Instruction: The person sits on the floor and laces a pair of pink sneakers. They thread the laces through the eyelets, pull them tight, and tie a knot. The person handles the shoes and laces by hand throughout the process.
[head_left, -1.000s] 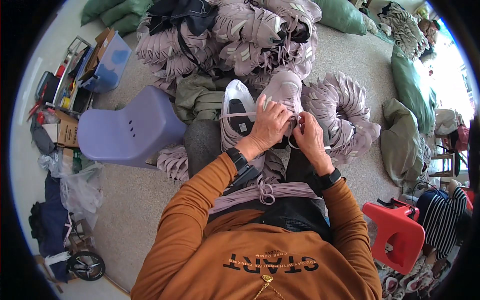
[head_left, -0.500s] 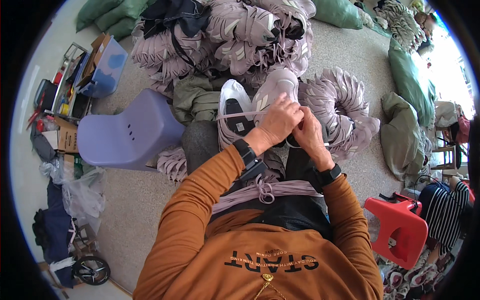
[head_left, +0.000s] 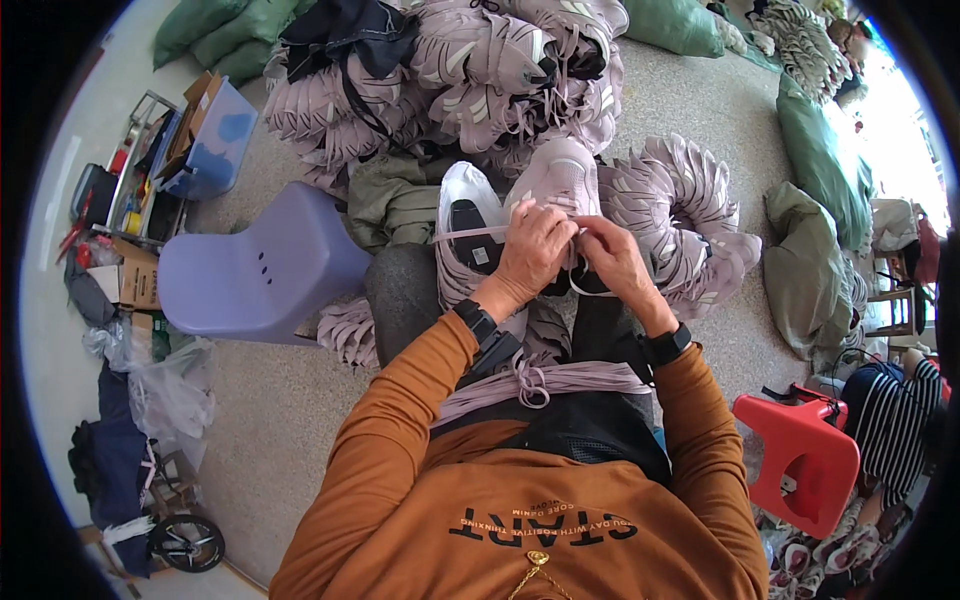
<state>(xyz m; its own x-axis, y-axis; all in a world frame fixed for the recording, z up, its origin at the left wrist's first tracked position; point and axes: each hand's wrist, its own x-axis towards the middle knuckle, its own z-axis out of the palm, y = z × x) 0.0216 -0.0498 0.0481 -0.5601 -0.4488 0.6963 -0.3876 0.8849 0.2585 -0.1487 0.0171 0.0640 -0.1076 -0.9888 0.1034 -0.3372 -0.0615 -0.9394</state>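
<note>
Both hands (head_left: 575, 255) stayed on one mauve shoe (head_left: 560, 185).

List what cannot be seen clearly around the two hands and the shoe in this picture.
- Head view: the left hand and right hand cover the shoe front; lace ends are hidden.
- Fingertips are too small to tell grip.
- The red stool is blurred near the rim.

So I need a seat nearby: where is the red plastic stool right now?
In the head view, the red plastic stool stands low on the person's right, beside the orange right sleeve and a seated person in stripes.
</note>
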